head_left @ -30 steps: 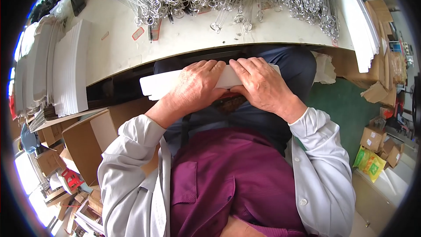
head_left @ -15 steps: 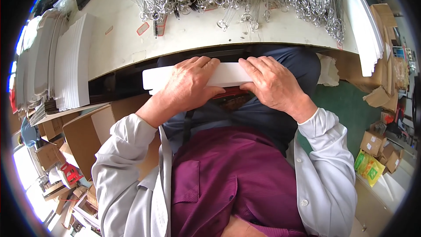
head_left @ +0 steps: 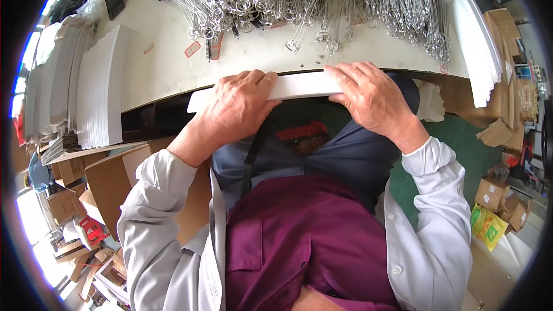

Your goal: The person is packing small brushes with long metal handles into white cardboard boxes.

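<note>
Spotting red-edged tags [head_left: 193,49] on the counter [head_left: 167,75] past left hand [head_left: 241,103], with print too small to read. Pinching a white strip [head_left: 302,85] with that and right hand [head_left: 374,101]. Shifted closer to the counter edge than a second ago, with hands wider apart.

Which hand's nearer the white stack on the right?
Right. The right hand is left of the white stack, apart from it; the left hand is farther left. Both hold the white piece.
</note>
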Available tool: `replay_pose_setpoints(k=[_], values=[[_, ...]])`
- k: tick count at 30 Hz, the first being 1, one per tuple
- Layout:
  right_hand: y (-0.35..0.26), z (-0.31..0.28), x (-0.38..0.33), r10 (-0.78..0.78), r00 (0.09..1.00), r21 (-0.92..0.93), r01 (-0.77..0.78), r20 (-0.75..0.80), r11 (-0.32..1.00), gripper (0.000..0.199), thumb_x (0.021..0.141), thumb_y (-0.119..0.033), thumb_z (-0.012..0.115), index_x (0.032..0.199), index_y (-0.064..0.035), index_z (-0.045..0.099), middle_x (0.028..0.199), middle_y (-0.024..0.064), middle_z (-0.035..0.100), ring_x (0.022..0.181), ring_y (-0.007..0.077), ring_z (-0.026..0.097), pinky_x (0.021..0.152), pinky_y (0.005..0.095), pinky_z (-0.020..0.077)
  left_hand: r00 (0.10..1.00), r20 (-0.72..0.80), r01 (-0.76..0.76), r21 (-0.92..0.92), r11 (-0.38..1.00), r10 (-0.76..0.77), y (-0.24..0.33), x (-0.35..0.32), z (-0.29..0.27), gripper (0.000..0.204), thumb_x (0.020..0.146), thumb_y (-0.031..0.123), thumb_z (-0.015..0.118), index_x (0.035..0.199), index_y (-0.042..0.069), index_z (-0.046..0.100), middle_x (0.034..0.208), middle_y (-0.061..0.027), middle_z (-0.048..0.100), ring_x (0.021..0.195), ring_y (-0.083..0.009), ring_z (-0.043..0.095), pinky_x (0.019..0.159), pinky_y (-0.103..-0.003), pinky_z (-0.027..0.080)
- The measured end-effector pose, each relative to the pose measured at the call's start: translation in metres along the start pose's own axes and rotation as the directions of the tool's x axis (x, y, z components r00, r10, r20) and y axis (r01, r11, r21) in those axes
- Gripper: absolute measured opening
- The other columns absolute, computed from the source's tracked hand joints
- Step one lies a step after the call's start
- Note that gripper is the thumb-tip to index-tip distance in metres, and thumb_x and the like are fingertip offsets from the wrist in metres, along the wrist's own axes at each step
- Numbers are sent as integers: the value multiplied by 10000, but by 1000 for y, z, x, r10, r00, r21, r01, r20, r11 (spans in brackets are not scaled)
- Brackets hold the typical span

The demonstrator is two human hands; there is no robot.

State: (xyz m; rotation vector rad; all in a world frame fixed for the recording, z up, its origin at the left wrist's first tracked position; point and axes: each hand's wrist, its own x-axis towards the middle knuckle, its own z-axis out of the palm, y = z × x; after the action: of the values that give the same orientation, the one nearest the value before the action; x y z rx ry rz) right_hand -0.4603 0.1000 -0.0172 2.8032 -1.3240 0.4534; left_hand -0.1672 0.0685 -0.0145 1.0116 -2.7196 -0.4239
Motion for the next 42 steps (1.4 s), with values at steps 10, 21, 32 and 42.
replay_pose_setpoints(k=[10, 21, 32, 42], values=[[9, -4, 15, -47, 998, 47, 49, -51, 998, 428, 884, -254, 737, 1222, 0, 669, 1109, 118, 686, 1006, 276, 660, 900, 380, 528, 999, -52, 3, 56, 998, 0, 1, 8, -20, 242, 934, 162, 667, 1080, -7, 573, 916, -145, 627, 876, -337, 667, 748, -462, 525], [19, 19, 35, -49, 976, 2, 50, -213, 999, 443, 870, -180, 736, 1254, 14, 627, 1171, 151, 673, 1070, 320, 644, 964, 439, 508, 995, -90, 66, 239, 969, -45, -22, 23, -8, 430, 840, 35, 648, 1254, -43, 563, 1098, -174, 654, 985, -342, 659, 865, -429, 529], [-18, 48, 52, -104, 959, 26, 115, -264, 993, 340, 908, -172, 629, 1159, 55, 657, 1088, 175, 689, 1041, 288, 660, 974, 406, 506, 990, -139, 37, 224, 974, -5, -3, 11, 21, 455, 828, 47, 637, 1255, -89, 559, 1157, -226, 629, 1033, -373, 650, 906, -435, 528], [-49, 32, 47, -157, 984, 64, 152, 85, 986, 217, 887, -149, 624, 1006, 25, 675, 976, 132, 732, 901, 247, 714, 815, 362, 556, 996, 44, 75, -60, 995, -73, 9, -9, 2, 261, 889, 48, 675, 1128, -24, 596, 951, -181, 656, 910, -367, 674, 757, -444, 544]])
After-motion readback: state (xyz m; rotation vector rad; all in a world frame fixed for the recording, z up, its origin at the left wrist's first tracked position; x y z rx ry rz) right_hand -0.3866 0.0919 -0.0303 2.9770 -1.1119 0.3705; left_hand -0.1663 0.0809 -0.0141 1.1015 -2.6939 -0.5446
